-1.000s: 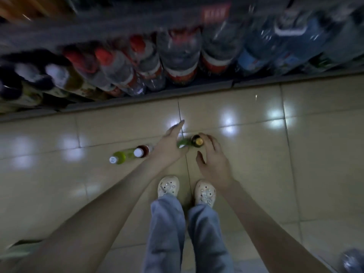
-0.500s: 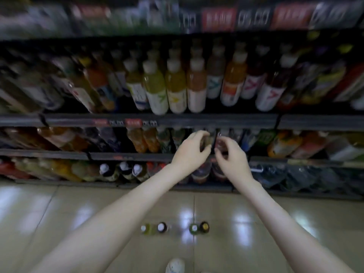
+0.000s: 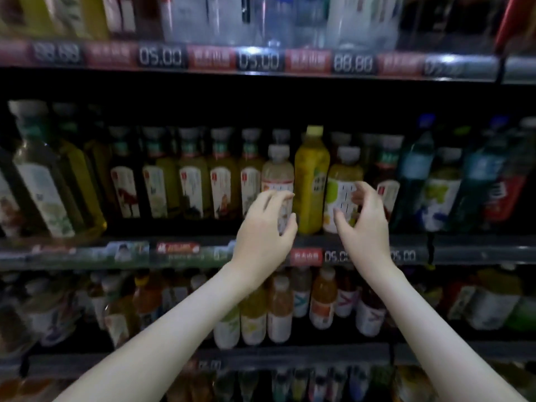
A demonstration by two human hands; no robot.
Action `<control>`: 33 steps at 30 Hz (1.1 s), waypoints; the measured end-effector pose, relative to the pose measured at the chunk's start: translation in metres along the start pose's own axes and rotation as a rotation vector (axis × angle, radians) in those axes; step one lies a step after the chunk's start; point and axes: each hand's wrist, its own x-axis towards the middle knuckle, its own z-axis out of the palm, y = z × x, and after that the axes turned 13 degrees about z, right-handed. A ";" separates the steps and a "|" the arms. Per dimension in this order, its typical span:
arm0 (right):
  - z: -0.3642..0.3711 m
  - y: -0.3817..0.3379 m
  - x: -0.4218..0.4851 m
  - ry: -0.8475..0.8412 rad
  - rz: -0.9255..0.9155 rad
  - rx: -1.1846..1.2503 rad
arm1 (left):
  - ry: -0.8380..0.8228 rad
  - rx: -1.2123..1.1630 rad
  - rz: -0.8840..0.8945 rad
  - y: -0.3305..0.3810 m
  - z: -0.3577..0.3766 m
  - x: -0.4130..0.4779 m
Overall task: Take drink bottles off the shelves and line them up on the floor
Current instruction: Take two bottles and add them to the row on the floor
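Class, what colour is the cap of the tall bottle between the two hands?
Pale yellow cap, head view.

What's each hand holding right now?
Left hand: grips the pale white-capped bottle.
Right hand: grips the yellow-green white-capped bottle.

Left hand (image 3: 261, 230) round pale bottle (image 3: 277, 172), right hand (image 3: 364, 224) — green-label bottle (image 3: 343, 175)
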 end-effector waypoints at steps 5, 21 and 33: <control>0.007 -0.014 0.039 0.079 -0.090 -0.157 | 0.073 0.118 -0.043 -0.021 0.007 0.046; 0.031 -0.053 0.115 -0.154 -0.196 -0.546 | -0.061 -0.011 -0.190 -0.046 0.011 0.094; -0.003 -0.072 0.081 -0.543 -0.223 -0.050 | -0.133 0.028 -0.077 -0.036 -0.024 0.074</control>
